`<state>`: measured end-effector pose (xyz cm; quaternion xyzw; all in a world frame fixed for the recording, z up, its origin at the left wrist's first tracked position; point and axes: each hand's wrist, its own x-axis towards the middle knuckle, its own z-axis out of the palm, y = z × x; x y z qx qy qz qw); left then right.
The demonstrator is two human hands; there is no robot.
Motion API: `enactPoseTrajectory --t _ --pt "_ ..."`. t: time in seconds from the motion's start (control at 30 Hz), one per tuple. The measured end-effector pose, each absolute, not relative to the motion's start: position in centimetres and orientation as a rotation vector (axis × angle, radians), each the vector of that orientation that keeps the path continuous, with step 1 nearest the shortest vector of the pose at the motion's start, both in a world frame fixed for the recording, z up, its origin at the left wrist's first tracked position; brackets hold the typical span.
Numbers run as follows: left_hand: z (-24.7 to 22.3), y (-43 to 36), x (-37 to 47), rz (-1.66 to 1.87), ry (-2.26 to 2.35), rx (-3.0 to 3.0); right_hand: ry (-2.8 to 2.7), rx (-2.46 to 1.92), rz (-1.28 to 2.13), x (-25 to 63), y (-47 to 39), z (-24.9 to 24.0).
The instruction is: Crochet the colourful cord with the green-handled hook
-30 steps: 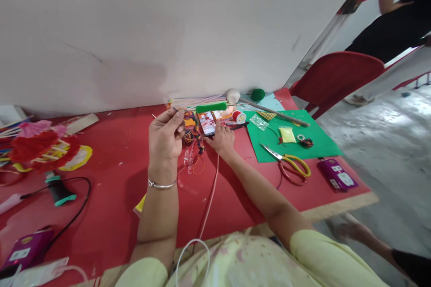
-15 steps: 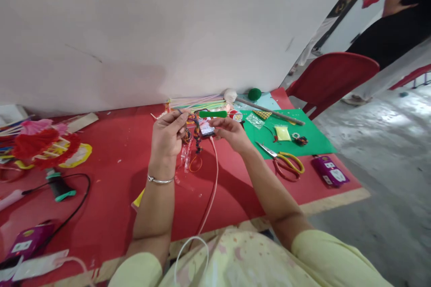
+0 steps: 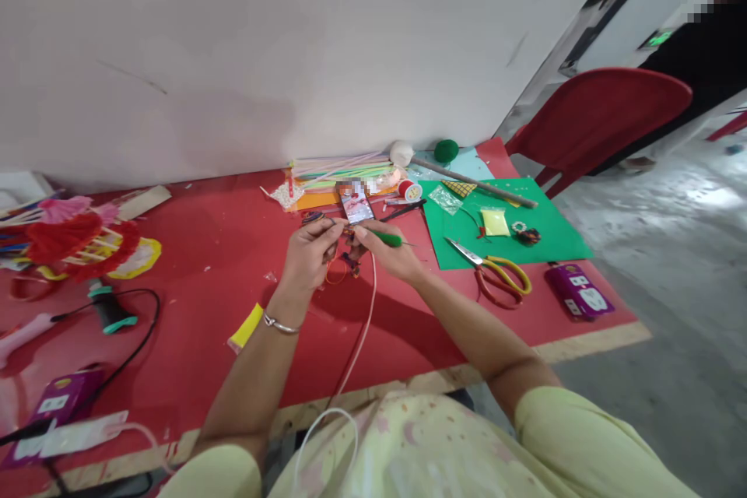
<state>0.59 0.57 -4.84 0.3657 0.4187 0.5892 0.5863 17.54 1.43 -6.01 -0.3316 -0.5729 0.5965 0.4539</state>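
My left hand [image 3: 311, 253] pinches a piece of dark multicoloured cord work [image 3: 351, 263], which hangs between my two hands. Close beside it, my right hand [image 3: 388, 250] is closed on a thin tool with a green handle [image 3: 387, 238]; the tool's tip is hidden at the fingers. An orange loop [image 3: 337, 272] hangs below the cord work. Just beyond my hands lies a phone [image 3: 355, 202] with its screen lit, and a pale cable [image 3: 367, 319] runs from there towards me.
Scissors [image 3: 496, 276], a yellow packet [image 3: 495, 222] and a purple box [image 3: 577, 292] lie at the right of the red table [image 3: 204, 249]. A glue gun [image 3: 108, 307] and red craft work [image 3: 75, 241] are at the left. A white board [image 3: 262, 54] stands behind; a red chair [image 3: 618, 117] is at the right.
My hands have come together and moved slightly nearer to me. The green-handled tool has turned and now sits lower, in my right hand. More of the phone shows. The view has shifted.
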Motion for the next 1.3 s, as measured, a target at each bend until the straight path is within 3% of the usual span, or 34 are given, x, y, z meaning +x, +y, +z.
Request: enactPoseTrajectory --t 0.17,0.47,1.3 --pt "-7.9 -0.4 1.7 1.351 1.020 0.743 -1.434 -0.892 1.400 18.4 0.4 -8.8" --pt "-12.2 -0.8 1.2 1.322 1.066 0.673 -1.212 -0.922 1.638 18.6 1.1 -13.0" --pt "-12.6 -0.6 1.6 1.341 1.065 0.631 -1.110 -0.879 1.585 18.9 0.3 -14.6"
